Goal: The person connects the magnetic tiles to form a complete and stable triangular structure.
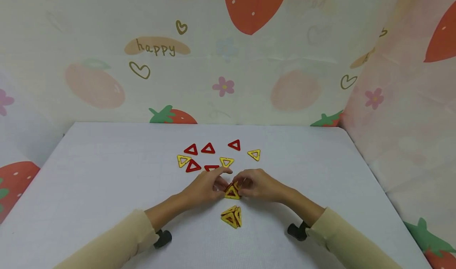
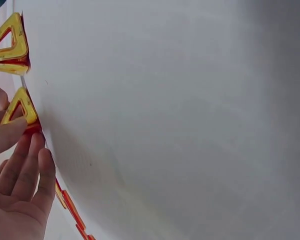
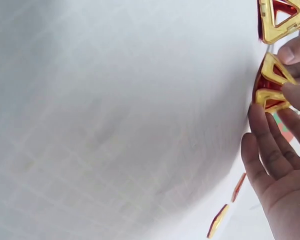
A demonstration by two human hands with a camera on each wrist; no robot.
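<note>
Both hands meet over a small pyramid [image 1: 228, 197] of yellow and red triangular magnetic tiles on the white table. My left hand [image 1: 206, 186] grips its left side between thumb and fingers. From the right, my right hand [image 1: 261, 185] pinches the opposite side with curled fingers. The left wrist view shows a thumb across the yellow front tile [image 2: 31, 111]. In the right wrist view, two yellow faces and red between them appear in the held pyramid [image 3: 262, 97]. A second pyramid [image 1: 228, 218], also yellow with red, stands nearer the front, apart from the hands.
Beyond the hands lie several loose triangular tiles, red [image 1: 193, 170] and yellow [image 1: 253, 151], flat on the table [image 1: 107, 182]. One red tile [image 1: 211, 166] sits close by the left fingers. A printed cloth backdrop [image 1: 249, 63] rises behind the table's far edge.
</note>
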